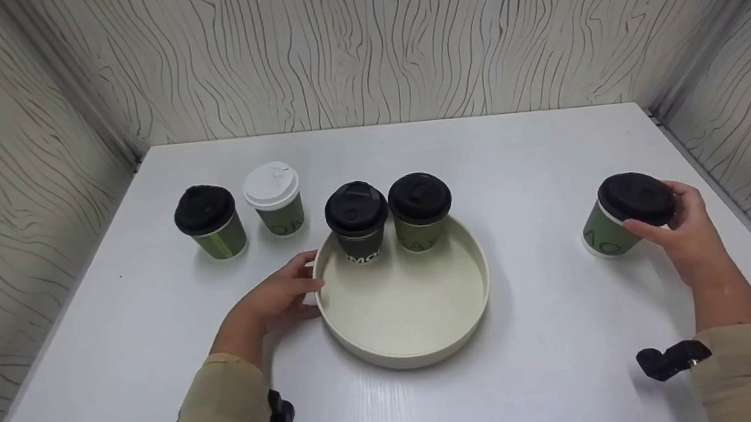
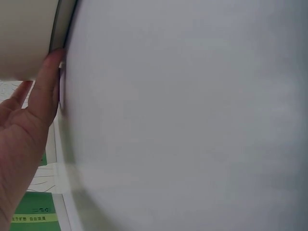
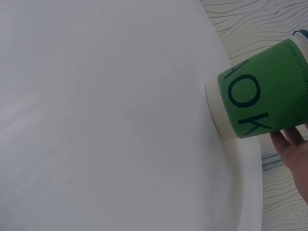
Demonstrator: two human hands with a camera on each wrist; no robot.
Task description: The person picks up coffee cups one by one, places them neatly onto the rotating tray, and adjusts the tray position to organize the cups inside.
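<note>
My left hand grips the left rim of a round cream tray; in the left wrist view its fingers touch the tray's side. Inside the tray, toward its back, stand a dark paper cup with a black lid and a green cup with a black lid. Off to the right, my right hand holds a green paper coffee cup with a black lid, thumb and fingers around its upper part. Whether that cup's base touches the table cannot be told.
Left of the tray, a green cup with a black lid and a green cup with a white lid stand on the white table. Wood-patterned panels enclose the table at the back and both sides.
</note>
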